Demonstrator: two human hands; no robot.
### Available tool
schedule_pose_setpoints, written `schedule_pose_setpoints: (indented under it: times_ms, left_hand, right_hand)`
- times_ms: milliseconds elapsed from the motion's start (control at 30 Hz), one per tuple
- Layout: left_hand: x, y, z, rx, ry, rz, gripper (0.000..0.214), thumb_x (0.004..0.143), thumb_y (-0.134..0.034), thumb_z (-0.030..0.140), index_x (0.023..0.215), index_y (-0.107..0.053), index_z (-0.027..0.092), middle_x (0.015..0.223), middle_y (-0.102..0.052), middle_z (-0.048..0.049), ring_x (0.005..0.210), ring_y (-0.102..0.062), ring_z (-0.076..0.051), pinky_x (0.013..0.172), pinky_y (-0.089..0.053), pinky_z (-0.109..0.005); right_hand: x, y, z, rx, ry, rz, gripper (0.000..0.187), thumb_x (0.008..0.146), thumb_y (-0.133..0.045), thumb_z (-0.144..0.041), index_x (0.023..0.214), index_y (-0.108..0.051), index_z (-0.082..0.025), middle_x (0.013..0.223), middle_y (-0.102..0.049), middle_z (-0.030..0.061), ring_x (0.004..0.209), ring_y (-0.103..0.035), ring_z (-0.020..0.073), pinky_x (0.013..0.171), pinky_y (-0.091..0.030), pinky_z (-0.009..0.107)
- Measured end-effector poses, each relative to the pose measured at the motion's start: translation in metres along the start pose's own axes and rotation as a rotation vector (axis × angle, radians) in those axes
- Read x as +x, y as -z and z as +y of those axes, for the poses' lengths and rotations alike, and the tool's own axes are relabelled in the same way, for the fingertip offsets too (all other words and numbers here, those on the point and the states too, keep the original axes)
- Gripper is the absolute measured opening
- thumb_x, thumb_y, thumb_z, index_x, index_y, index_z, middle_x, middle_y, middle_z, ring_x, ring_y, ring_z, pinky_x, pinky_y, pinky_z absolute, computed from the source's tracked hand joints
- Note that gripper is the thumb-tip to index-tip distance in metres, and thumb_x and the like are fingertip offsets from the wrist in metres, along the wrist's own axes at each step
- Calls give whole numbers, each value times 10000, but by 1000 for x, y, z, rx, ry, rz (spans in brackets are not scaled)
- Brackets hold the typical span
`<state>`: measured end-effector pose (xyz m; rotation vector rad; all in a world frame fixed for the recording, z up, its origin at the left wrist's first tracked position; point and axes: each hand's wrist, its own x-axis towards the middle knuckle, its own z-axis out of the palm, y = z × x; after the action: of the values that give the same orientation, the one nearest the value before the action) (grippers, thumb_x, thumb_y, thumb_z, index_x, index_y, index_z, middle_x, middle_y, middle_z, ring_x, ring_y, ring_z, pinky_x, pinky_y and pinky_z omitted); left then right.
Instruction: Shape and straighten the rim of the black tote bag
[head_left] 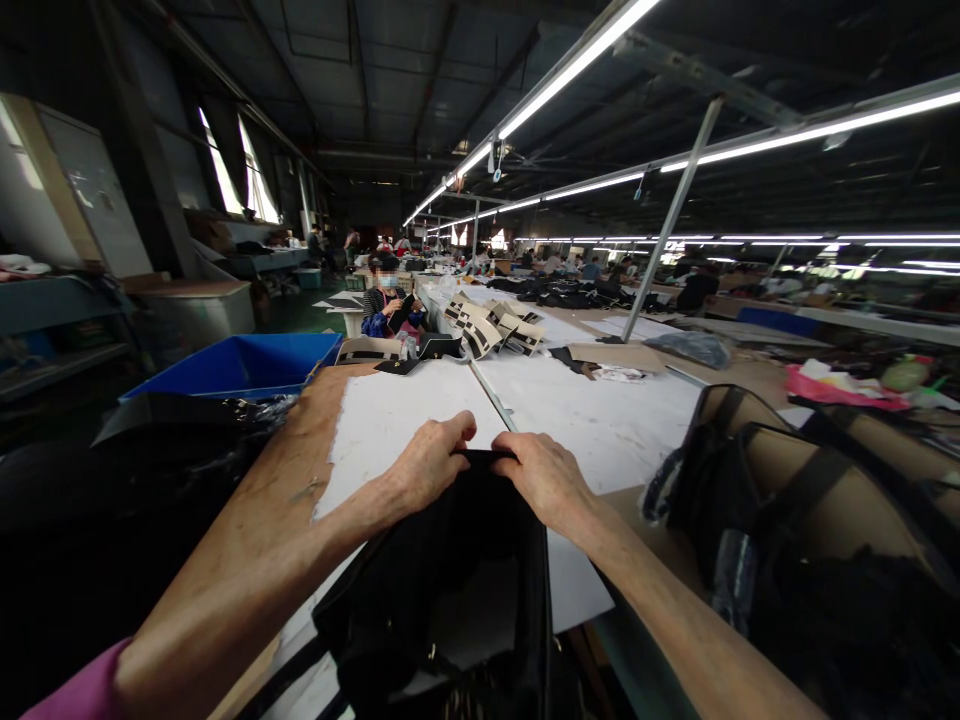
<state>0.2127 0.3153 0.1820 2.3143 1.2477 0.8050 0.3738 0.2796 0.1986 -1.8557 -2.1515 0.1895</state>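
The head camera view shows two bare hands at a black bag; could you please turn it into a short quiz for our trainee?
1. What do the left hand and the right hand both grip?
A) a metal pole
B) the upper edge of the black bag
C) a sheet of paper

2. True or false: the blue bin is on the left side of the view.

3. What colour shows inside the open black tote bags at the right?

Key: 1. B; 2. True; 3. Tan.
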Motion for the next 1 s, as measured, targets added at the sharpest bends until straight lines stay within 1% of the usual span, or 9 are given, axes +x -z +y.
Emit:
schedule_pose_setpoints:
  times_ms: [133,400,467,533,600,733,833,933,1000]
  left_hand:
    - [1,-1,-4,-133,15,-26,350,594,-507,75,911,-442,209,582,-515,73,560,-463,-97,526,-302,-194]
    - [5,-5,-10,-399,79,-109,347,575,-550,105,891,-437,191,567,-539,78,512,-471,-84,483,-321,-179]
    - [5,-7,-11,-424,73,-111,349,572,-548,104,891,-437,192,577,-547,74,520,-483,-87,480,-324,-176]
    - [6,-9,-12,-442,57,-114,358,573,-538,101,902,-432,193,591,-557,68,533,-496,-92,479,-330,-175]
    - [6,-10,-13,-446,47,-113,372,570,-530,95,913,-423,193,603,-567,64,551,-507,-97,490,-342,-177]
    - [1,-2,-9,-448,87,-136,370,568,-529,98,907,-407,183,612,-578,53,569,-515,-105,512,-366,-188]
    - [-22,12,0,-445,148,-129,358,592,-523,119,928,-411,174,706,-603,16,618,-531,-117,538,-389,-203]
    - [-66,27,11,-347,223,-61,428,617,-546,151,1025,-425,198,920,-606,-28,768,-555,-149,667,-422,-245]
    - [-101,33,17,-258,339,-40,510,635,-584,226,1113,-410,254,1032,-582,-29,870,-546,-183,735,-417,-274]
  right_hand:
    - [3,-4,0,101,51,-41,167,775,-497,-340,769,-644,-261,693,-600,-23,687,-522,126,561,-289,222]
    - [1,-6,9,22,102,23,214,792,-480,-339,663,-612,-231,606,-557,-24,632,-498,121,535,-275,222]
    - [0,-6,7,-14,101,17,197,799,-474,-349,710,-613,-240,651,-585,-18,671,-524,136,548,-288,226]
    - [-1,-5,2,-52,144,21,150,790,-496,-344,857,-599,-258,739,-620,-12,740,-550,158,583,-309,233]
    - [-1,-5,-5,-104,214,21,213,784,-513,-305,986,-551,-251,811,-638,4,780,-566,174,611,-321,243]
    - [3,-5,-17,-203,304,-34,197,811,-461,-245,990,-534,-208,833,-641,42,759,-581,186,591,-322,253]
    - [3,-4,-21,-238,339,-71,196,832,-420,-237,984,-543,-243,815,-642,33,757,-584,190,583,-313,260]
    - [-1,-1,-21,-287,325,-84,188,845,-396,-238,935,-558,-271,763,-638,18,732,-586,193,568,-292,271]
    - [-3,0,-21,-290,326,-87,176,846,-391,-230,898,-557,-261,756,-631,17,728,-581,187,568,-285,272]
